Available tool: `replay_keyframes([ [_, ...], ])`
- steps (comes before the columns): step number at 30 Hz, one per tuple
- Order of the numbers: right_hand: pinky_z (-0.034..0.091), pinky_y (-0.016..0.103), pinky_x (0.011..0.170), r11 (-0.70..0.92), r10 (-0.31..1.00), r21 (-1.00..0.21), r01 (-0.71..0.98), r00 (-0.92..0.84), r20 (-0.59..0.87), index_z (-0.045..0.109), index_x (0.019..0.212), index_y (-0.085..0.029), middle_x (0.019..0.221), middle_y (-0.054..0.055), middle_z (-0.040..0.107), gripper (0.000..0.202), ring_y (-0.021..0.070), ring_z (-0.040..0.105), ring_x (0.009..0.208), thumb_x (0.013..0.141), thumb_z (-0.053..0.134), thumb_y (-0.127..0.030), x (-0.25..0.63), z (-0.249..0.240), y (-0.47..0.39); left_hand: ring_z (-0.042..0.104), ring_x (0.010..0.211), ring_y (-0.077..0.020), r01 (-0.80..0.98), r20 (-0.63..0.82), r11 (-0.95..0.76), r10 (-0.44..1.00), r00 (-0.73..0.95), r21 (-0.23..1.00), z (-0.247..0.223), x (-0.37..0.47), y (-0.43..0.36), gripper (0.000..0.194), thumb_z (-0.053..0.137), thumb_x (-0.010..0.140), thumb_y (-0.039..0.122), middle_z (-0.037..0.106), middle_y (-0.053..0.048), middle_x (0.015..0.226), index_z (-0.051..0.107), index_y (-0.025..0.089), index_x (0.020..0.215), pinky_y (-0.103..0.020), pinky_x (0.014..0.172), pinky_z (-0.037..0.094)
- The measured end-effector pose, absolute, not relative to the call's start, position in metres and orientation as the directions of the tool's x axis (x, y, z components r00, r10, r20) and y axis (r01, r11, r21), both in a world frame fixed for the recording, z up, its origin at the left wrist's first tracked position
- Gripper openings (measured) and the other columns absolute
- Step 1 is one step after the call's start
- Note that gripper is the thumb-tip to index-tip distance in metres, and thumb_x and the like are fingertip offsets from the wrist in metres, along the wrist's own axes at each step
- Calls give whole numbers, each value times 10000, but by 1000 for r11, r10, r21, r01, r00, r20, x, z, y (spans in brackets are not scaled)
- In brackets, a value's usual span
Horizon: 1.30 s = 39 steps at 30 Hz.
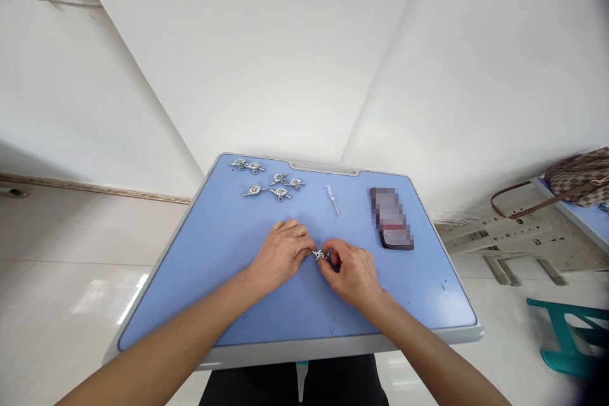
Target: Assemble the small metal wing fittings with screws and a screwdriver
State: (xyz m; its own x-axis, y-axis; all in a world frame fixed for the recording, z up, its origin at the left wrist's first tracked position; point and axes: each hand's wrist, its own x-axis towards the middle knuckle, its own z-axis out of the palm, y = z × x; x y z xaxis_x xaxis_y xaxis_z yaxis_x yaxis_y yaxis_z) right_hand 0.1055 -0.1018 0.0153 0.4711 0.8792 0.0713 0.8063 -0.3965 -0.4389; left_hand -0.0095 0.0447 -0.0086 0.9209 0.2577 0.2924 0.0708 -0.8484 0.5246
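Note:
Between my two hands, just above the blue tabletop (190,292), is a small silver metal part (321,255) with a round middle and thin pointed ends. The fingers of my left hand (284,249) pinch its left tip. Thumb and fingers of my right hand (351,269) close around its right side, hiding part of it. Several similar metal parts lie toward the back left, among them one at the front (254,190) and another by the rear edge (239,164). A small screwdriver (333,199) with a clear handle rests beyond my hands.
A phone (394,219), its screen blurred, lies at the right of the desk. White walls (266,57) stand behind. To the right are a checkered bag (578,177) on another desk and a green stool (561,336) on the floor.

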Motion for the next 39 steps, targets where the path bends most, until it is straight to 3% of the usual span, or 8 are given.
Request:
replay_keyframes([
  [5, 256, 242, 532, -391, 868, -415, 821, 479, 129, 638, 866, -224, 641, -45, 586, 65, 105, 501, 558, 831, 596, -261, 106, 9, -104, 499, 806, -176, 81, 298, -858, 263, 917, 508, -9, -10, 44, 192, 565, 894, 102, 631, -6, 762, 692, 211, 800, -321, 723, 339],
  [11, 326, 241, 538, -205, 920, -354, 912, 303, 248, 639, 1155, -263, 817, 10, 624, 306, 149, 567, 747, 850, 615, -277, 116, 5, -110, 499, 792, -169, 60, 322, -874, 240, 916, 482, -8, -10, 44, 212, 531, 909, 98, 624, -10, 757, 668, 193, 777, -317, 696, 320],
  [17, 432, 253, 616, -89, 930, -391, 916, 217, 296, 677, 1029, -240, 989, 52, 628, 193, 181, 535, 912, 856, 593, -219, 122, 8, -107, 497, 782, -164, 47, 323, -882, 221, 920, 469, -5, -10, 44, 269, 475, 938, 107, 622, -16, 755, 667, 194, 772, -318, 681, 312],
  [30, 421, 263, 569, -255, 889, -394, 883, 374, 264, 643, 936, -220, 962, 53, 632, 98, 188, 567, 872, 856, 592, -244, 111, 5, -105, 499, 797, -171, 83, 308, -882, 249, 918, 464, -5, -9, 41, 261, 489, 930, 90, 612, -18, 739, 671, 202, 779, -322, 687, 323],
  [35, 461, 284, 574, -258, 879, -340, 904, 366, 306, 592, 1108, -196, 1087, 101, 617, 382, 227, 579, 948, 834, 641, -458, 108, 5, -107, 495, 791, -166, 62, 341, -872, 254, 905, 485, -6, -9, 42, 252, 501, 912, 82, 624, -17, 746, 666, 190, 756, -320, 682, 328],
  [39, 452, 278, 564, -278, 866, -324, 904, 382, 324, 594, 1027, -201, 1044, 100, 627, 253, 215, 598, 901, 875, 573, -403, 102, 6, -104, 498, 782, -162, 63, 341, -870, 257, 904, 489, -6, -9, 42, 273, 477, 908, 65, 626, -18, 739, 657, 185, 742, -322, 684, 333],
])
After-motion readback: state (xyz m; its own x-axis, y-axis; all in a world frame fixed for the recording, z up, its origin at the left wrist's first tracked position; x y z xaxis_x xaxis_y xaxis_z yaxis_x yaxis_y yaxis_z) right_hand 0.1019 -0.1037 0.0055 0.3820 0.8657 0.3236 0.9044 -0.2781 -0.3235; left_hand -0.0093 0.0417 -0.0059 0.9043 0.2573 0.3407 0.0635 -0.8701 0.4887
